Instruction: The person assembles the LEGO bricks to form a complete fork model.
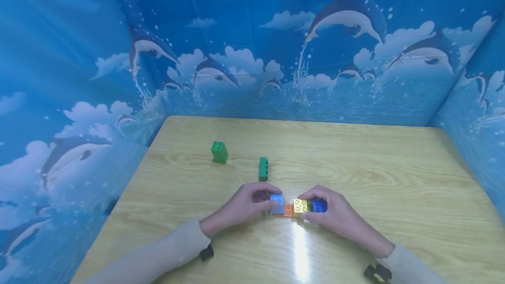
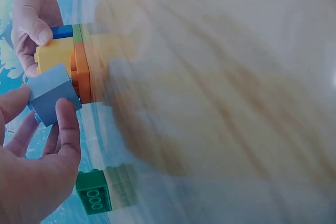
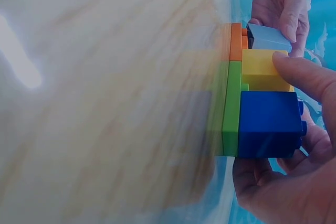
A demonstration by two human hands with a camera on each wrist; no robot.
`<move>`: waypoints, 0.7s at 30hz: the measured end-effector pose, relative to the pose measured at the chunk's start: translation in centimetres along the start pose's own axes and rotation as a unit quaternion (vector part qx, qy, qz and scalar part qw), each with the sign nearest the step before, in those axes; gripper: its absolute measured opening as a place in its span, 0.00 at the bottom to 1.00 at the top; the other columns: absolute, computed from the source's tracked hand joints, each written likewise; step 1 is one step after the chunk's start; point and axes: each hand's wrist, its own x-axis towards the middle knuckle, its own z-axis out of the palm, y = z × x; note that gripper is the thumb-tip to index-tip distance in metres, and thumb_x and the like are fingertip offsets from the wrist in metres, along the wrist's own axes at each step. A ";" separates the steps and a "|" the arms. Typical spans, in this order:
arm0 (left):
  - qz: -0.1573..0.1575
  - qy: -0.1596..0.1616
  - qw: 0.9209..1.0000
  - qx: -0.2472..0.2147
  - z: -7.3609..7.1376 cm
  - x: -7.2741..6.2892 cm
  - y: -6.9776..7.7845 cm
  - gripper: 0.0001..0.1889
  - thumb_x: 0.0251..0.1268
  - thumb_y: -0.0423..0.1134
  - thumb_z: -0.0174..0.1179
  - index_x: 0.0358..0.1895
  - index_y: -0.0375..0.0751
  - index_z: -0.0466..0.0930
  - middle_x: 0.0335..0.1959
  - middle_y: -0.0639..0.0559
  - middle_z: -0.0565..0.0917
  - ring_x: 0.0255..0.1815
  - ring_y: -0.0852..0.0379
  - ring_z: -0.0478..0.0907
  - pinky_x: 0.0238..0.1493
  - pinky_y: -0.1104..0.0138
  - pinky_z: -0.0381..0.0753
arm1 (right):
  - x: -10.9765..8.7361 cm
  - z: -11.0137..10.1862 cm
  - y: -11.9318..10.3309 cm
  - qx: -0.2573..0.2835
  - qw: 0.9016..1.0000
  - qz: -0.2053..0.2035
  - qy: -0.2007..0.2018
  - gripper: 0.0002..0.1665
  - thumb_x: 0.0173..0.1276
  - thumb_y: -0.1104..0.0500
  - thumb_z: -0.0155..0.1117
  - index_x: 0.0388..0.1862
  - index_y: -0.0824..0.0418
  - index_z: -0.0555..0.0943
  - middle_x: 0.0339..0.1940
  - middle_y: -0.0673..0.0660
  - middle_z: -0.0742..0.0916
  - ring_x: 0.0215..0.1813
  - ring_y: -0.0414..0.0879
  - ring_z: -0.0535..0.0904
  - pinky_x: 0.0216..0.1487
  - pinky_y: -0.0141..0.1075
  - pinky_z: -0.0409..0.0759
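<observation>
Between the thumb and fingers of my left hand is a light blue brick. It tilts over the end of an orange flat brick, whose studs show beside it. My right hand grips a yellow brick, its thumb pressing the side in the right wrist view. That yellow brick sits across the orange flat brick and a light green flat brick. A dark blue brick stands on the green one, under my right hand, with fingers curled around its far side.
A tall green brick stands on the wooden table at the back left. Another green brick lies on its side just beyond my left hand. Blue dolphin-print cloth hangs behind and beside the table.
</observation>
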 end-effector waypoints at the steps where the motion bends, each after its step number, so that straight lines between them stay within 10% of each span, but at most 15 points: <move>1: -0.003 0.002 1.000 0.001 0.1 0.0 0.1 0.16 0.75 0.43 0.73 0.62 0.50 0.88 0.49 0.60 0.88 0.48 0.57 0.85 0.52 0.63 0.86 | 0.0 0.0 0.0 0.001 1.000 0.000 0.000 0.20 0.63 0.53 0.87 0.53 0.45 0.90 0.51 0.42 0.89 0.61 0.50 0.83 0.68 0.62 0.78; 21: 0.005 0.013 1.000 0.019 0.7 -0.2 1.0 0.13 0.66 0.40 0.80 0.51 0.50 0.89 0.43 0.60 0.87 0.45 0.57 0.85 0.50 0.63 0.87 | 0.0 0.0 0.0 0.004 1.000 0.000 0.000 0.22 0.61 0.56 0.87 0.53 0.46 0.90 0.50 0.42 0.89 0.59 0.49 0.83 0.65 0.55 0.79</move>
